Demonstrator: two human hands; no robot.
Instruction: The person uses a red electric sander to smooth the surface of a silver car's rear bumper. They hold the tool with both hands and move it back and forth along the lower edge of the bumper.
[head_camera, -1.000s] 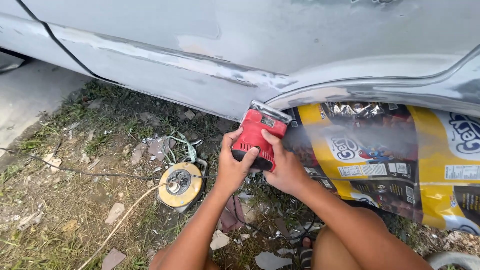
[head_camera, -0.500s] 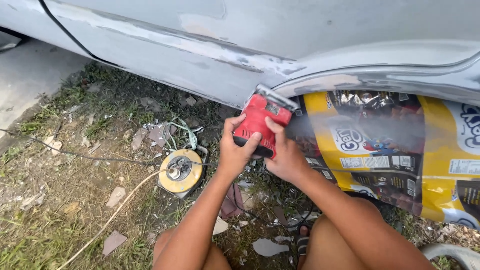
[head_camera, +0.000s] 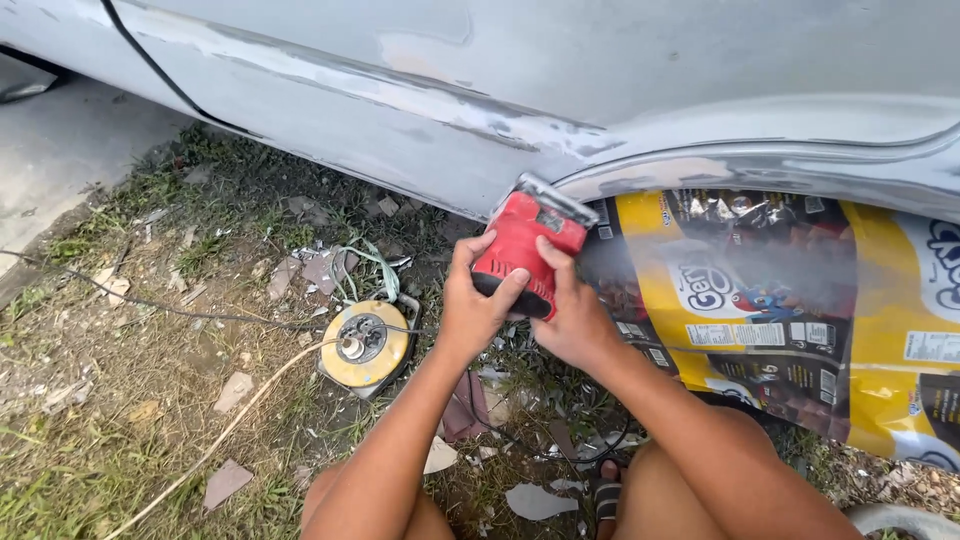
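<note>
Sander, red, presses its pad against the grey car panel at 1 o'clock from the wrists, long axis tilted toward 1 o'clock. Left hand and right hand both clasp its rear, equally near. Yellow cord reel lies at 9 o'clock.

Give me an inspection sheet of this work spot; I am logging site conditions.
Surface: grey car body panel with bare, scuffed patches along the lower edge.
Job's things: red handheld power sander pressed at the wheel-arch edge.
Clutter: yellow round cable reel, paper scraps, yellow-and-black printed plastic sheet masking the wheel opening.
Hands: left hand and right hand both grip the sander.
Cables: thin cord across the ground.
Surroundings: patchy grass and dirt.
</note>
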